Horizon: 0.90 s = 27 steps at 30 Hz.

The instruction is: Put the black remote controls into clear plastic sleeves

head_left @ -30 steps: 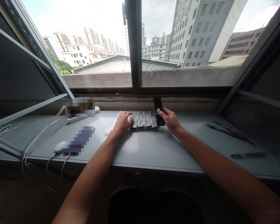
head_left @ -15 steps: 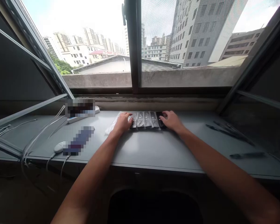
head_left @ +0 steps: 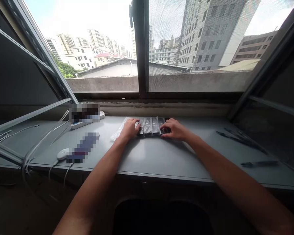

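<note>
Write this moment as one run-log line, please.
bagged remotes: row on desk | left hand: at left end | right hand: at right end

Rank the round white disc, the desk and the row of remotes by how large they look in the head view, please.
1. Desk
2. Row of remotes, one end partly covered by the right hand
3. Round white disc

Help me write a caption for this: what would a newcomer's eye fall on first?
The bright window across the top, with a tall grey building outside at right. Below it, the row of plastic-wrapped dark items toward the back of the desk, the left hand and right hand at its ends.
</note>
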### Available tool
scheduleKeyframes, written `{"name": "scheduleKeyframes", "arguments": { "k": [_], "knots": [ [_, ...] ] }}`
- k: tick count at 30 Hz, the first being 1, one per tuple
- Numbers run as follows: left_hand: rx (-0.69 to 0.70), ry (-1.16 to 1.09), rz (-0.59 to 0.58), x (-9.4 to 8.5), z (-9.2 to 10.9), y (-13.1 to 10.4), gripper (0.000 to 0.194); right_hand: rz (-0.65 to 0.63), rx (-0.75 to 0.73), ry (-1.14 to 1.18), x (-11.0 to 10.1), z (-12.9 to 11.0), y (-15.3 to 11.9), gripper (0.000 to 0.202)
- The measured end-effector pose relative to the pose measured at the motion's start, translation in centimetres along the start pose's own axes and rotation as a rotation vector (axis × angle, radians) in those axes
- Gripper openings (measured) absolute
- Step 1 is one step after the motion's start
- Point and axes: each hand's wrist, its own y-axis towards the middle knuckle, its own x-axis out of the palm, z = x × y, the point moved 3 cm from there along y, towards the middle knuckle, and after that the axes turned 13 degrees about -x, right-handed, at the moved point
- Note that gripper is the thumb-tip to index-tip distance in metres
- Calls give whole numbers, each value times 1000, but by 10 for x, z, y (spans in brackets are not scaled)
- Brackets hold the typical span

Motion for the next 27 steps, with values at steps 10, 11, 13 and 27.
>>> {"name": "scheduleKeyframes", "arguments": {
  "k": [10, 11, 13, 27],
  "knots": [
    [3, -19, 3, -3, 5, -1, 29, 21, -57, -6, 4, -5, 5, 13],
    [6, -19, 2, -3, 6, -1, 29, 35, -67, -3, 2, -6, 4, 14],
    [9, -21, 3, -4, 8, -2, 28, 82, -83, 7, -3, -9, 4, 14],
    [52, -96, -18, -7, 16, -4, 44, 49, 15, -28, 3, -3, -3, 21]
  ]
}}
